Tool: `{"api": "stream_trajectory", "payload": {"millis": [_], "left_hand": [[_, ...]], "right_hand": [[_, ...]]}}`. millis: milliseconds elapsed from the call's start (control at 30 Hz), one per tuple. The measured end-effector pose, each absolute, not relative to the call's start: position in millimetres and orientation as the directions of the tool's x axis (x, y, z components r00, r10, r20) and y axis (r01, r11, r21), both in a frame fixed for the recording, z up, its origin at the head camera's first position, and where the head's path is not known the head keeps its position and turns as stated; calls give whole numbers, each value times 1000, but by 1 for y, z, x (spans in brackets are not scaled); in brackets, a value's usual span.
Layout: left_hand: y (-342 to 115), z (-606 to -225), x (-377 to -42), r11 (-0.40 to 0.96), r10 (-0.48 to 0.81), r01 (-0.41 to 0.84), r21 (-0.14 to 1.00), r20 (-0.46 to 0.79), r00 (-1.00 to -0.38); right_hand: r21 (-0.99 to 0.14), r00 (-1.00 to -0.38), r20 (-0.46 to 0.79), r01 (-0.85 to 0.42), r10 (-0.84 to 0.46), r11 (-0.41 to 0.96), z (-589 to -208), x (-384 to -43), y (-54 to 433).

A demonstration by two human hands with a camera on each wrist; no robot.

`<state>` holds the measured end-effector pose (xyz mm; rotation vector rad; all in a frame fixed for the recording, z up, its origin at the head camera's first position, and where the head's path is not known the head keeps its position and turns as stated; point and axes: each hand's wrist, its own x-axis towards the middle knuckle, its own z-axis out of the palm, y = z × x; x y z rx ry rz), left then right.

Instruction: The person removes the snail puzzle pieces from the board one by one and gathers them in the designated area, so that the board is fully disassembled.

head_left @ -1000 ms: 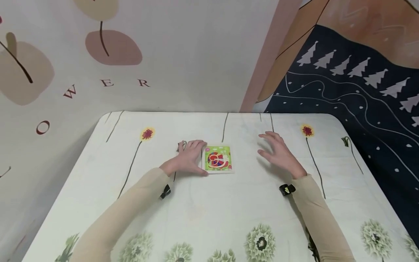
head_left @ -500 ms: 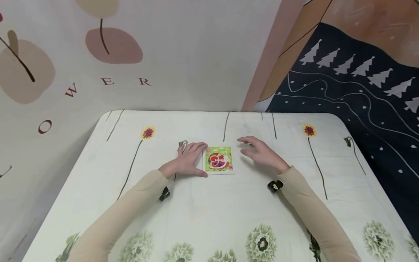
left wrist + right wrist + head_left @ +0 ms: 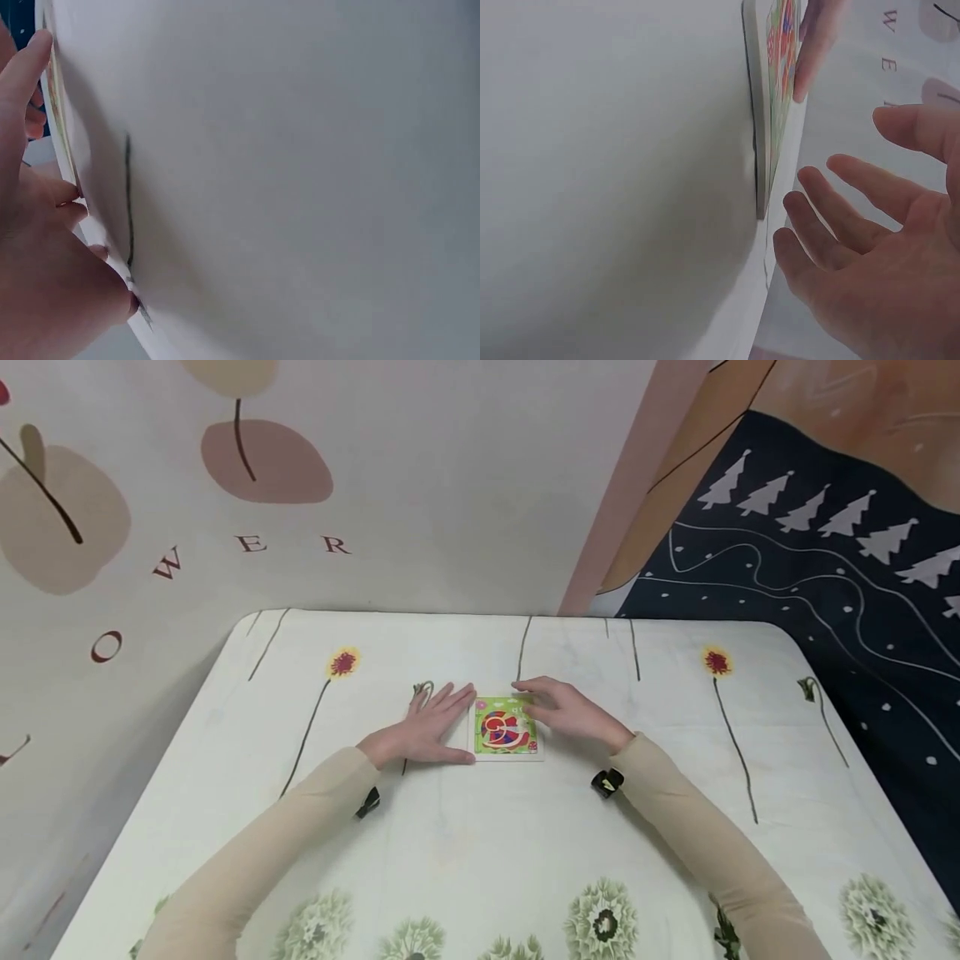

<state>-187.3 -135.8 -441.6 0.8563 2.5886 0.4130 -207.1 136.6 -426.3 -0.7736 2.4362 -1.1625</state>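
A small square puzzle board with a pale frame and a red and blue snail on green lies flat at the middle of the table. Along its left edge rests my left hand, fingers spread and thumb at the near corner. My right hand is over the board's far right corner and covers part of it from the head camera. In the right wrist view, the right hand has its fingers apart and holds nothing, beside the thick edge of the board. The left wrist view catches only a sliver of the board.
A white cloth printed with flowers covers the table. Behind it hangs a pale backdrop with letters and leaf shapes. To the right is a dark blue drape with white trees.
My right hand has moved left, from well to the right of the puzzle board to over its far right corner. The left hand and the board have stayed in place.
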Motion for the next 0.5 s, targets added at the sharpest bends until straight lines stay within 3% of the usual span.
{"api": "stream_trajectory", "payload": {"millis": [333,500], "left_hand": [[-133,-443,-180,742,665,593,312,-239,-707],[-122,-439,-163,678,735,690,253,-210,-645]], "right_hand": [[-777,-774,-89,-339,-627,530,-428,-217,117],[-788,-765,-98,-332,-637,519,-430,-224,116]]}}
